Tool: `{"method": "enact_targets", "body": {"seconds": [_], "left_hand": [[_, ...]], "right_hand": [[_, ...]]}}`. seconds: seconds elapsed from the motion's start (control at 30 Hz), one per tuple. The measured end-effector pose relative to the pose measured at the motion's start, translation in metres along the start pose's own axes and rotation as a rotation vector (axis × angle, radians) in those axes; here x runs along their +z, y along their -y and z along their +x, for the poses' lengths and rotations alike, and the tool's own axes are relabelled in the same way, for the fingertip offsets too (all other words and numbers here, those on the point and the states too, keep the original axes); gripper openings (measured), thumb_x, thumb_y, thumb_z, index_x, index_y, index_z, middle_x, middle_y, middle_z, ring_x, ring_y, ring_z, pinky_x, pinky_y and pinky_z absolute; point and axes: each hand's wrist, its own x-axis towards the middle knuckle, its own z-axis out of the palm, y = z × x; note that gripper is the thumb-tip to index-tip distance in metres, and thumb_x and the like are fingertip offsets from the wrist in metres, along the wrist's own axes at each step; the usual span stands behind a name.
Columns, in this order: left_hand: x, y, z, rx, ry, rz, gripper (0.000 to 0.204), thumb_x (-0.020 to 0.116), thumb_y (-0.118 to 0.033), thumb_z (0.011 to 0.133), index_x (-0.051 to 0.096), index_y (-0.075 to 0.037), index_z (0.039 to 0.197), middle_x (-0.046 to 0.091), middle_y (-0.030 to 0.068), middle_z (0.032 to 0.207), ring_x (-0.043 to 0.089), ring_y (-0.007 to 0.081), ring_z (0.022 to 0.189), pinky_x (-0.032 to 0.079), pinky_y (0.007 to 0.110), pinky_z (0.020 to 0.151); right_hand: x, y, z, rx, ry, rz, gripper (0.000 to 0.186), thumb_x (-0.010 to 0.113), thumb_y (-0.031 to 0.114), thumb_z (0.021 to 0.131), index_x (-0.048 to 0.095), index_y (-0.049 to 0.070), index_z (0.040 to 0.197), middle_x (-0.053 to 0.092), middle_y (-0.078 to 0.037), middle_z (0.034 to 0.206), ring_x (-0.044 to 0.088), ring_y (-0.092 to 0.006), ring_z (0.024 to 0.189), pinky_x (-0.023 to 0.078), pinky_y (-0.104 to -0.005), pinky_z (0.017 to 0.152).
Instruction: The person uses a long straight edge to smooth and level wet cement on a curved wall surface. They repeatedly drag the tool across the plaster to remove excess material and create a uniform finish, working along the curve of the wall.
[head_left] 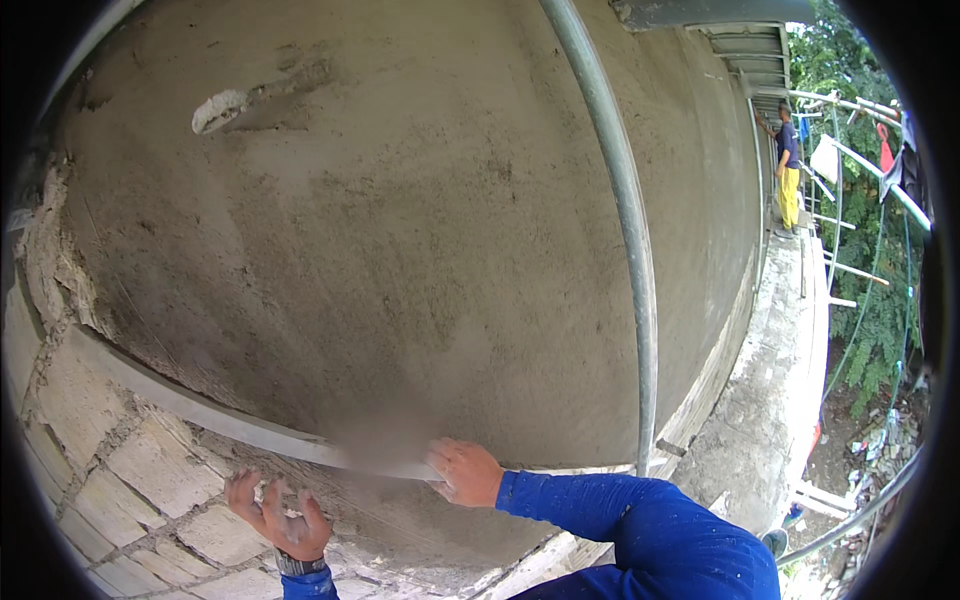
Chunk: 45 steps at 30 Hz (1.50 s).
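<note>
A wide area of grey-brown plastered wall (430,250) fills the middle of the view. Along its lower left edge runs a long pale straightedge (225,415). My right hand (466,472) grips the right end of this straightedge, its fingers curled over the bar; a blurred smudge hides part of the bar beside them. Below the bar, my left hand (282,517) is raised with its fingers apart and bent, dusty with mortar and holding nothing. It is close to the straightedge but does not touch it.
An upright steel pipe (622,190) stands in front of the wall, right of my hands. Bare blockwork (120,480) lies at lower left. A concrete ledge (745,420) leads away on the right to a person (787,165) in yellow trousers, beside scaffold poles (880,180).
</note>
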Motion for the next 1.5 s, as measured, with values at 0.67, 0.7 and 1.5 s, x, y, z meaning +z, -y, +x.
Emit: {"method": "enact_targets", "body": {"seconds": [0.67,0.7,1.5], "left_hand": [[-0.041,0.031,-0.271,-0.938,0.275,-0.42,0.06,0.057,-0.047,0.099,0.053,0.01,0.116,0.048,0.0205,0.123,0.049,0.0377,0.117,0.038,0.052,0.102],[-0.041,0.027,-0.276,-0.95,0.272,-0.447,0.06,0.057,-0.047,0.098,0.053,0.01,0.116,0.048,0.0205,0.122,0.049,0.0373,0.116,0.038,0.051,0.101],[-0.027,-0.053,-0.282,-0.45,0.989,-1.148,0.076,0.078,-0.02,0.084,0.042,0.001,0.148,0.051,0.0266,0.142,0.05,0.0427,0.129,0.041,0.048,0.108]], "right_hand": [[0.041,0.181,0.129,-0.122,0.102,0.117,0.046,0.078,0.014,0.075,0.055,-0.003,0.112,0.055,-0.015,0.104,0.062,-0.032,0.096,0.055,-0.0428,0.075],[0.038,0.19,0.135,-0.133,0.12,0.123,0.046,0.078,0.014,0.075,0.055,-0.003,0.112,0.055,-0.016,0.105,0.062,-0.0321,0.095,0.055,-0.0429,0.075],[0.01,0.187,0.081,0.083,-0.284,0.045,0.049,0.073,0.013,0.083,0.05,-0.006,0.121,0.054,-0.021,0.116,0.061,-0.0408,0.102,0.052,-0.0467,0.083]]}}
